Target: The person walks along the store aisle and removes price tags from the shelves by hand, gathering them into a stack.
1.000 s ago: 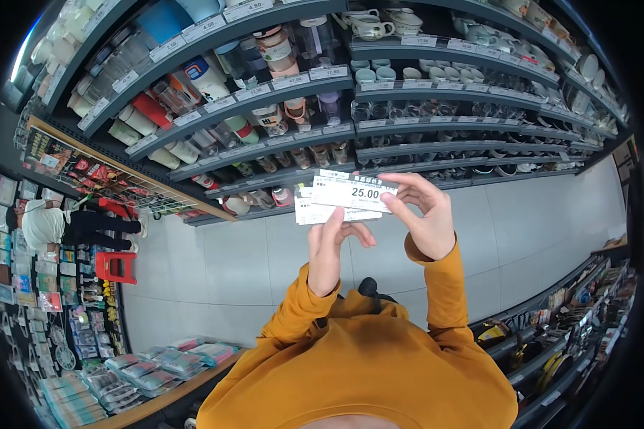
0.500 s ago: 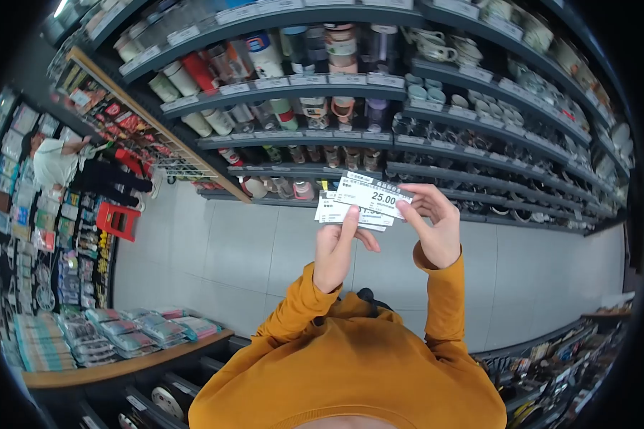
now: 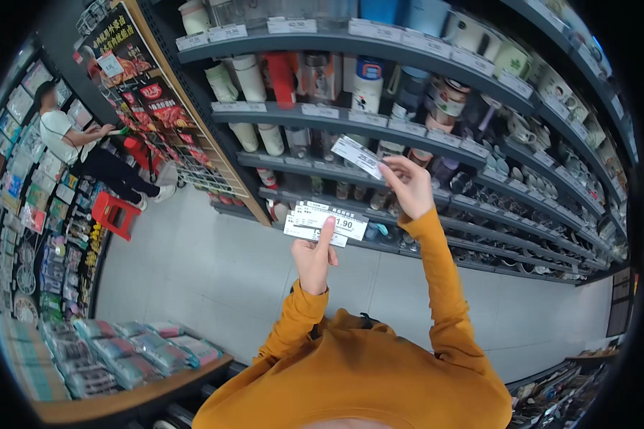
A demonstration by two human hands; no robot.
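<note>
My left hand (image 3: 313,261) grips a small stack of white price tags (image 3: 309,220), its thumb pressed across the top one, which reads "1.90" at its visible end. Farther out and to the right, my right hand (image 3: 410,187) pinches a single price tag (image 3: 356,156) by its right end. That tag is tilted and shows "25.00", partly blurred. It appears in front of a shelf edge holding other labels; whether it touches the shelf I cannot tell. Thermos bottles and cups (image 3: 367,86) stand on the shelves behind it.
Shelves with mugs (image 3: 511,61) and glassware curve away to the right. Another person (image 3: 68,136) stands at the left near a red stool (image 3: 114,214). Packaged goods (image 3: 125,350) lie on a wood-edged display at the lower left. Grey tiled floor (image 3: 215,272) lies between.
The right hand has drawn the "25.00" tag off the stack and raised it toward the shelf. The left hand keeps the other tags, slightly lower and further left. The view has turned and come closer.
</note>
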